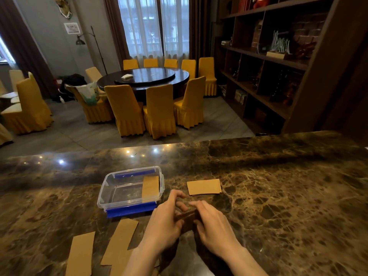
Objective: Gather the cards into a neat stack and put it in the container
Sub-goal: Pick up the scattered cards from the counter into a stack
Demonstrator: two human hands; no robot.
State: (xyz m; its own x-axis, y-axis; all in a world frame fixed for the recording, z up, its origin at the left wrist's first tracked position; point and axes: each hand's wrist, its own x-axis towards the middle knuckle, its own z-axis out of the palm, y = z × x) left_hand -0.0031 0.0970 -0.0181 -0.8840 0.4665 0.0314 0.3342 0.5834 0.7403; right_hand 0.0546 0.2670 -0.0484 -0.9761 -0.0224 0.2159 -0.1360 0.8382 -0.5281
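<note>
Loose card piles (204, 187): four. Container (131, 204): one. Hands (165, 222): two.

Both bare forearms rise from 6 o'clock and converge. The left hand (166, 222) and right hand (212, 222) face each other, fingers curled inward, grips closed together, fingertips nearly touching.
</note>
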